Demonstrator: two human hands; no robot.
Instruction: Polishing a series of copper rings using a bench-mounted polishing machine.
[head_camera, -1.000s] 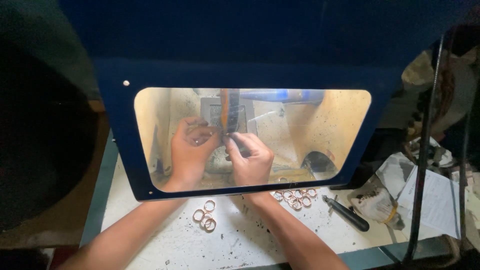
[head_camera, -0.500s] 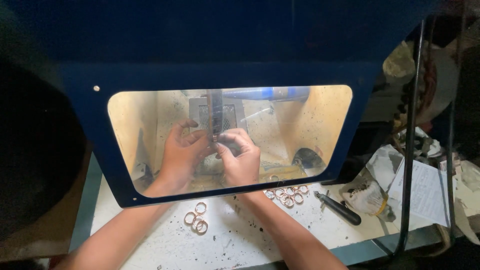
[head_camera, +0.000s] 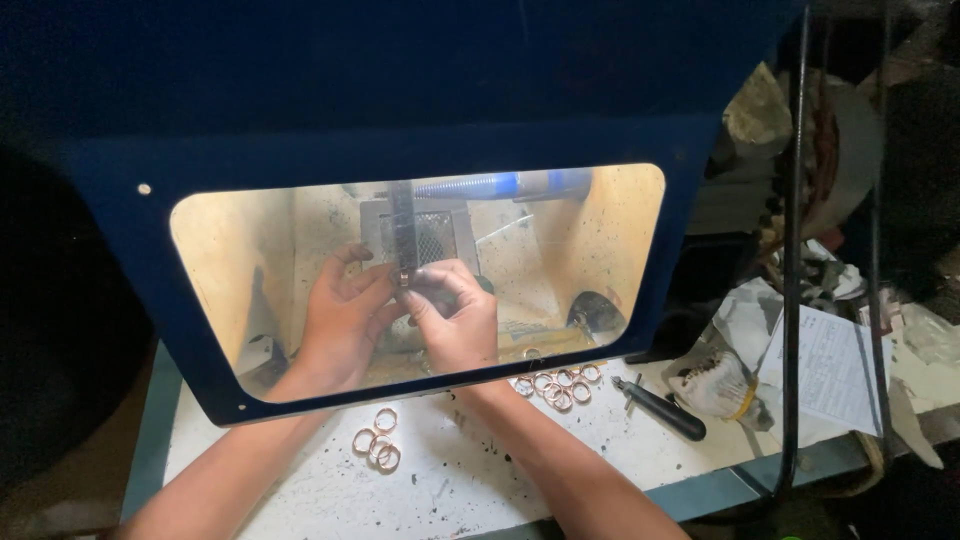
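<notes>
Two hands work behind a clear shield, which sits between the face and the spindle. Four or so rings (head_camera: 376, 440) lie at the worktop's front left. Left hand (head_camera: 340, 320) and right hand (head_camera: 452, 322) together pinch a small ring (head_camera: 405, 281) against the upright spindle (head_camera: 402, 232). About seven rings (head_camera: 556, 386) wait mid-worktop; one black-handled tool (head_camera: 662, 409) lies right.

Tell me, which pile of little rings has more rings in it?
The pile by the right forearm, near the black-handled tool. It has clearly more rings than the small cluster by the left forearm.
</notes>
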